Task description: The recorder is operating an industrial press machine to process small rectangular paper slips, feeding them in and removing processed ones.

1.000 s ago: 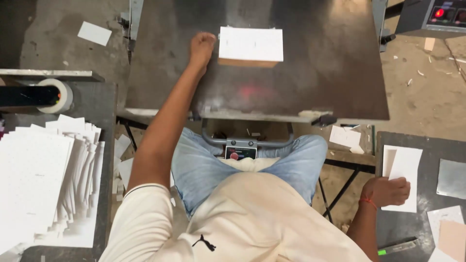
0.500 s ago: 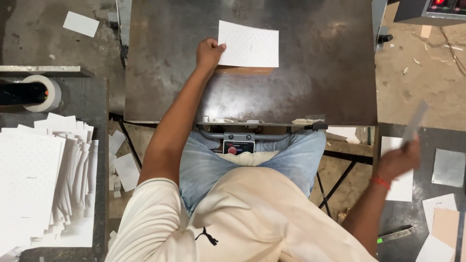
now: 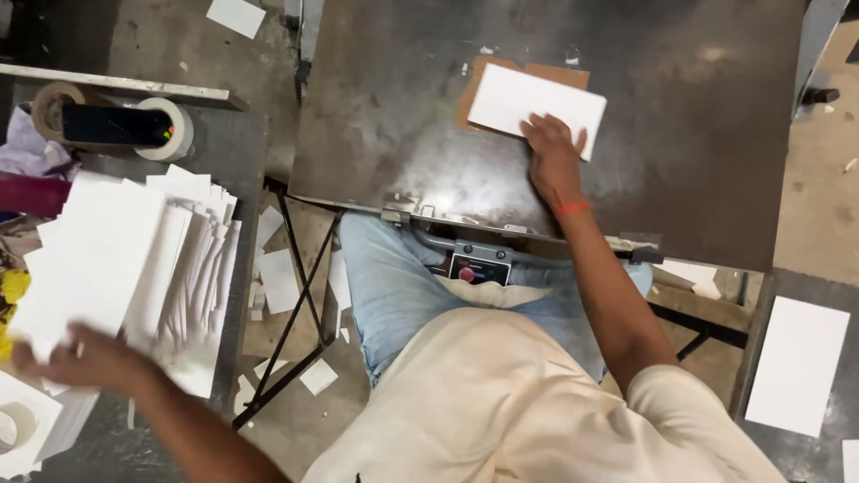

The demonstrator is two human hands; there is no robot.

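while the person sat at the dark metal desk (image 3: pixel 680 134), the right hand (image 3: pixel 553 161) lay flat on a white card (image 3: pixel 528 103), fingers spread and pressing its near edge rather than pinching it. that card sat tilted on a brown cardboard piece (image 3: pixel 501 73), which showed along its upper and left edges, and both lay on the far middle part of the desk. a red band (image 3: pixel 571 207) circled the right wrist.

out to the left, the left hand (image 3: pixel 76 358) was blurred over a fanned stack of white cards (image 3: pixel 134 259) on a grey side desk (image 3: pixel 234 156). its fingers looked loosely curled at the near edge of the stack, touching the cards, but whether that grip pinched a card i could not tell. behind the stack stood a roll of tape (image 3: pixel 174 130) on a dark dispenser (image 3: pixel 112 125), with a second brownish roll (image 3: pixel 49 103) just beside it. another tape roll (image 3: pixel 18 427) lay at the bottom left corner, near the left hand.

on the right, a single white sheet (image 3: pixel 796 362) lay on a separate grey surface (image 3: pixel 846 291), well apart from both hands. scraps of white paper (image 3: pixel 279 277) were scattered on the floor between the side desk and the person's blue jeans (image 3: pixel 394 286). a cream shirt (image 3: pixel 519 402) filled the lower middle of the view, and a small control panel with a red button (image 3: pixel 479 268) sat under the desk's front edge, above the lap.
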